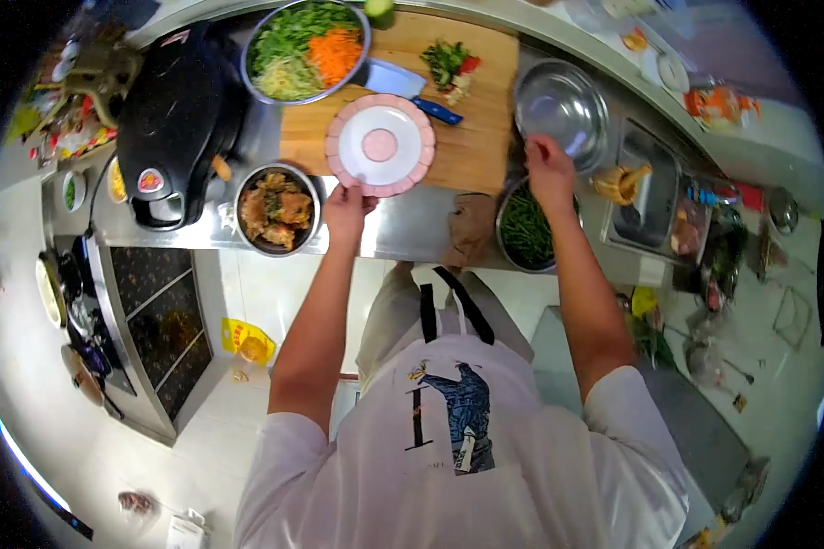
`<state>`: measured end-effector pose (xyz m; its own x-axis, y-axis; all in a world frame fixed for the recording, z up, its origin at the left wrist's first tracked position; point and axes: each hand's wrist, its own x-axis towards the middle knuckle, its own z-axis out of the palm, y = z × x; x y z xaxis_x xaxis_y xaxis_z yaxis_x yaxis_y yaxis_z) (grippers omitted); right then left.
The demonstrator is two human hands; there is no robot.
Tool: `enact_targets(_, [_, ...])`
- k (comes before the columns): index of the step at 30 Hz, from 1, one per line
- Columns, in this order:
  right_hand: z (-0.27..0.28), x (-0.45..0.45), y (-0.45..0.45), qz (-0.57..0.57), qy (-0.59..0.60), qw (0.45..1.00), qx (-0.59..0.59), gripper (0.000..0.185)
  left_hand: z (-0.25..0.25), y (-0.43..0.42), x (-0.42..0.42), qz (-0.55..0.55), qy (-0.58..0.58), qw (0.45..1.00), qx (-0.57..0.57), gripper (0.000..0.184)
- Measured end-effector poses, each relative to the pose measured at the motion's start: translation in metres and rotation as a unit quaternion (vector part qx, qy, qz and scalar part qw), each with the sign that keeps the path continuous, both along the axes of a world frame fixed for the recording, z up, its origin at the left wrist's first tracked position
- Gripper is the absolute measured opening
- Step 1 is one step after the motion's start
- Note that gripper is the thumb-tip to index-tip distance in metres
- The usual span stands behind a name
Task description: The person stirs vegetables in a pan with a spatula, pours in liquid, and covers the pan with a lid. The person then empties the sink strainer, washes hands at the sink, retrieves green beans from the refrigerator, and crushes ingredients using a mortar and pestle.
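Observation:
My left hand [346, 209] is closed on the near rim of a white plate [407, 137] with a scalloped pink border and a pink centre. The plate is over the wooden cutting board [488, 110]. My right hand [551, 169], fingers curled, is at the near-left rim of a shiny steel bowl [568, 101]. Whether the fingers grip that rim I cannot tell. Under my right wrist is a bowl of cut green beans [525, 229]. A cleaver [394, 79] with a blue handle lies just beyond the plate, its handle pointing right.
A bowl of shredded vegetables [288, 46] stands at the back left, with chopped greens [444, 62] on the board. Left of the plate are a bowl of browned meat pieces [279, 212] and a black electric griddle [178, 114]. A sink [652, 220] is at the right.

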<state>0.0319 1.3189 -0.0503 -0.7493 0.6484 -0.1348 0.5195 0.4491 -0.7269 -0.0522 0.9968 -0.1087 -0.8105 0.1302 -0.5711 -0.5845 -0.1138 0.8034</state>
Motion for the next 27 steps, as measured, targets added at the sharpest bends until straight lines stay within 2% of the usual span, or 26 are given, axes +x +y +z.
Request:
enact_targets(1, [0.008,0.027,0.009,-0.031,0.06,0.997,-0.047,0.015,-0.001,-0.003,0.0,-0.012,-0.014,1.0,-0.021,0.027])
enact_targets(3, [-0.009,0.091,0.048,-0.058,0.042,0.997,-0.009,0.012,0.012,-0.005,0.007,-0.033,-0.011,0.997,-0.066,0.034])
enact_targets(4, [0.01,0.108,0.045,-0.083,-0.004,0.997,0.002,0.012,0.04,0.003,0.013,-0.05,0.014,0.986,-0.16,0.035])
enact_targets(5, [0.028,0.122,0.041,-0.109,-0.051,0.993,0.011,0.012,0.034,0.002,0.026,-0.066,0.016,0.989,-0.131,0.033])
enact_targets(6, [0.018,0.137,0.05,-0.113,-0.05,0.992,0.01,0.012,0.027,0.002,0.038,-0.083,0.018,0.991,-0.102,0.031])
enact_targets(7, [-0.004,0.165,0.063,-0.099,-0.042,0.994,-0.008,0.013,0.035,0.01,0.051,-0.135,0.015,0.984,-0.113,0.023])
enact_targets(9, [-0.017,0.189,0.072,-0.086,-0.031,0.995,-0.026,0.014,0.033,0.028,0.079,-0.254,-0.033,0.966,-0.031,0.024])
enact_targets(11, [-0.017,0.184,0.06,-0.022,-0.075,0.994,0.082,0.028,0.015,0.054,0.108,-0.356,-0.077,0.931,0.003,0.025])
enact_targets(12, [-0.007,0.171,0.047,-0.009,-0.118,0.992,0.03,0.036,0.025,0.071,0.117,-0.38,-0.097,0.92,-0.005,0.026])
enact_targets(13, [0.003,0.158,0.038,0.004,-0.16,0.987,-0.019,0.045,0.017,0.085,0.129,-0.372,-0.131,0.919,0.003,0.026])
enact_targets(14, [-0.022,0.167,0.037,0.101,-0.132,0.986,0.032,0.056,0.009,0.098,0.141,-0.363,-0.166,0.917,0.013,0.026])
enact_targets(15, [-0.002,0.158,0.026,0.15,-0.177,0.973,-0.005,0.055,0.012,0.113,0.149,-0.364,-0.164,0.917,0.013,0.026])
enact_targets(16, [0.004,0.157,0.026,0.205,-0.206,0.957,0.01,0.051,0.019,0.129,0.155,-0.364,-0.153,0.919,-0.021,0.027])
enact_targets(18, [0.007,0.158,0.047,0.161,-0.117,0.98,-0.032,0.038,0.022,0.149,0.17,-0.366,-0.143,0.918,-0.057,0.028])
enact_targets(20, [0.018,0.162,0.087,0.012,-0.052,0.998,0.014,0.037,0.014,0.157,0.182,-0.277,-0.129,0.95,-0.062,0.025])
enact_targets(22, [0.025,0.157,0.145,-0.119,-0.092,0.987,0.056,0.041,0.012,0.161,0.186,-0.223,-0.114,0.966,-0.06,0.021])
enact_targets(25, [0.026,0.142,0.204,-0.147,-0.057,0.983,0.097,0.043,0.015,0.16,0.185,-0.212,-0.091,0.971,-0.069,0.023])
enact_targets(27, [0.021,0.127,0.227,-0.133,-0.062,0.982,0.118,0.044,0.025,0.157,0.186,-0.213,-0.08,0.965,-0.132,0.024])
